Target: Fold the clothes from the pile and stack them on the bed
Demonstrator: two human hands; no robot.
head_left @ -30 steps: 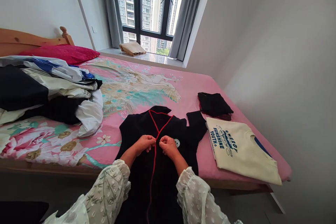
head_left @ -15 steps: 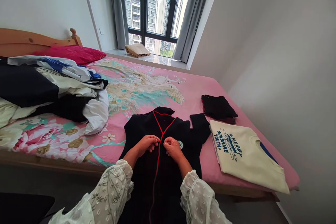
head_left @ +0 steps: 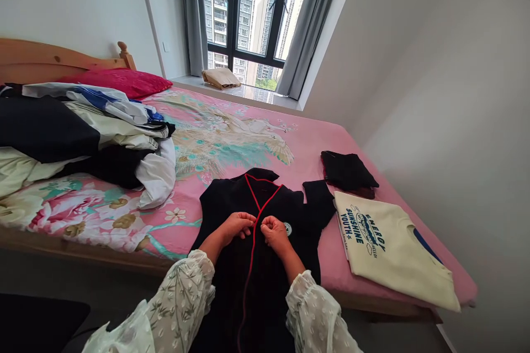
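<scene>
A black cardigan (head_left: 273,265) with red trim lies front up on the bed's near edge, its lower part hanging toward me. Its red-edged V-neck points away from me, and a round pale badge (head_left: 287,228) sits on the chest. My left hand (head_left: 238,227) pinches the red-trimmed front edge just below the V. Close by on the right, my right hand (head_left: 273,231) is closed in a pinch at the same front opening. Whatever small part lies between the fingertips, such as a button, is too small to make out.
On the right lie a cream printed T-shirt (head_left: 397,248), folded, and a folded black garment (head_left: 350,170). A heap of loose clothes (head_left: 120,138) covers the bed's left side, before a red pillow (head_left: 124,83). A paper bag (head_left: 221,78) rests on the windowsill.
The view has shifted slightly, so everything sits a little further right. Both hands stay pinching at the cardigan's front, with only slight finger movement.
</scene>
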